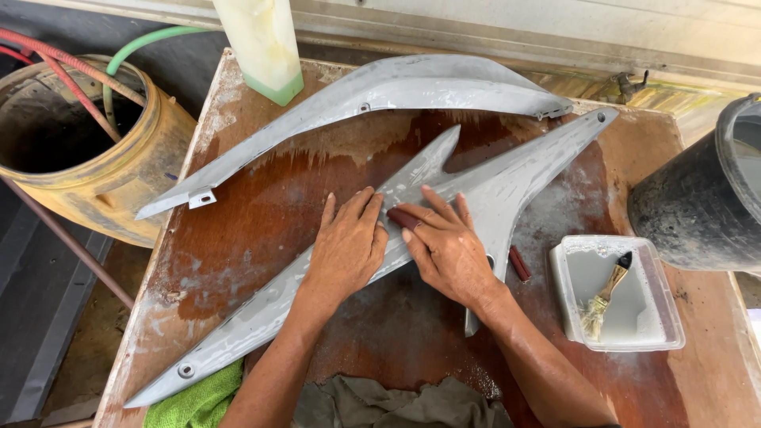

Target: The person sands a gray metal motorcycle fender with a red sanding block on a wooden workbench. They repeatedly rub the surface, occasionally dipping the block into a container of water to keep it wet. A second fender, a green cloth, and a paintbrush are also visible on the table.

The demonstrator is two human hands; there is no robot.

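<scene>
Because the wet brown worktop (261, 214) carries everything, I take it as landmark: across its middle lies the long grey panel (507, 186), flat, so both hands can press on it. At the far side of the worktop rests a second grey panel (380, 91), apart from the first. Near the right edge of the worktop sits a white tray (658, 333) with a brush (606, 297); little free room remains there. The left hand (346, 250) lies flat and open, steadying the panel. The right hand (448, 250) presses a small dark red sanding piece (403, 217) under its fingertips.
</scene>
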